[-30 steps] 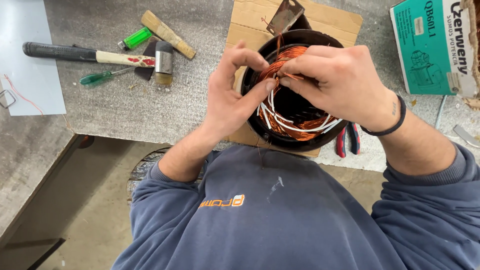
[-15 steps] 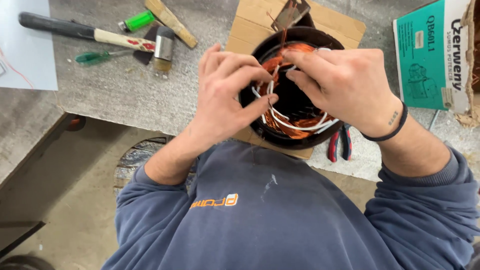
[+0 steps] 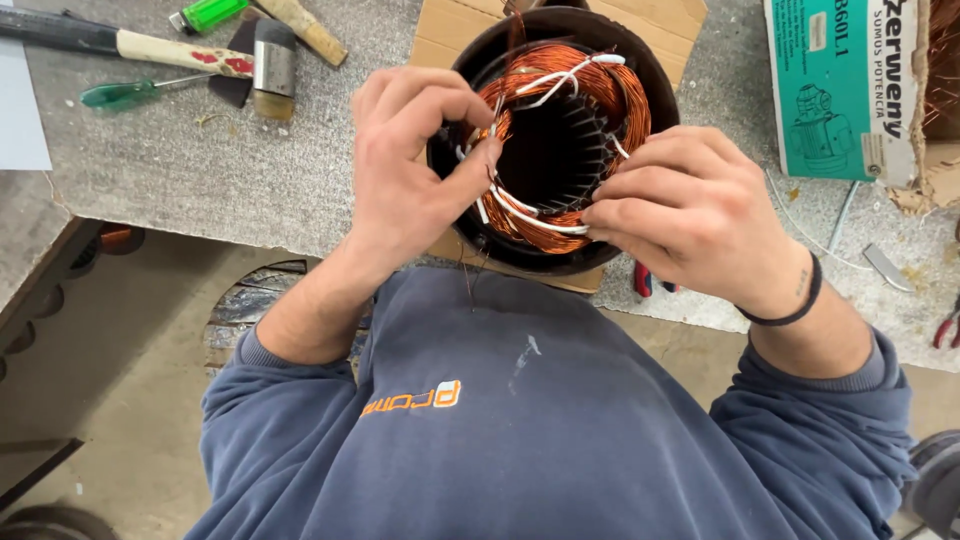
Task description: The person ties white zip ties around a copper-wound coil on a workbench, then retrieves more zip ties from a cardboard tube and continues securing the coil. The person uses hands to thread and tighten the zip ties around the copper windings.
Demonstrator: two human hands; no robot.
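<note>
Copper windings (image 3: 610,95) with white ties fill the dark stator (image 3: 655,80); both hands pinch them.

hammer (image 3: 150,48), green screwdriver (image 3: 128,92), teal box (image 3: 840,85)

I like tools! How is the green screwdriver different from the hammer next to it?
The green screwdriver is small, with a see-through green handle and thin metal shaft. The hammer is longer, with a wooden handle, dark grip and chunky metal head. Both lie flat on the grey workbench, away from the hands.
</note>
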